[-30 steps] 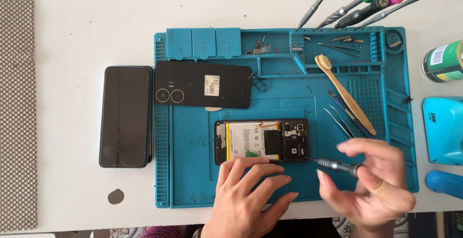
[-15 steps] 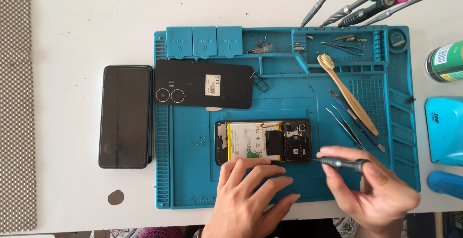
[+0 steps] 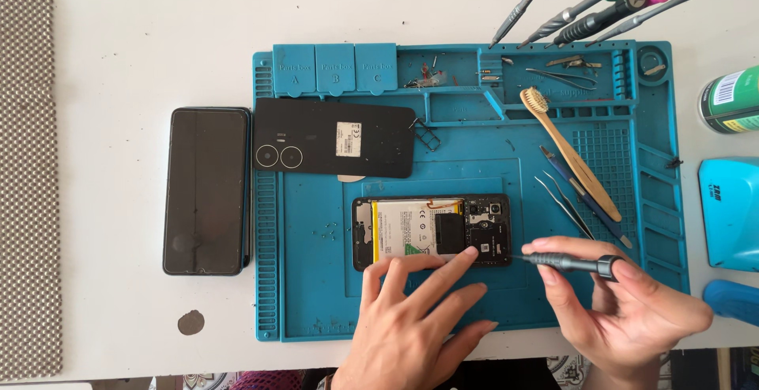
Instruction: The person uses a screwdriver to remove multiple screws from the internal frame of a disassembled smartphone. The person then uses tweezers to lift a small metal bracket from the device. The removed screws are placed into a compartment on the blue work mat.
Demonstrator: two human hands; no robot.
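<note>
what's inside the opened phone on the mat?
Inside the opened phone: a white battery with a yellow edge, dark boards, and a camera module at the right end. The left hand fingers cover part of the lower edge; screws too small to tell.

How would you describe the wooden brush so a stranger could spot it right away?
Start at the blue silicone work mat and look to its right half. There, the bamboo-handled brush lies diagonally, bristle head up-left. Its pale wood sets it apart from the slim metal tweezers beside it.

I see a black phone (image 3: 205, 191) left of the blue mat (image 3: 316, 295), a black back cover (image 3: 336, 138), a bamboo brush (image 3: 569, 153), tweezers (image 3: 563, 204) and a green can (image 3: 731, 99).
</note>
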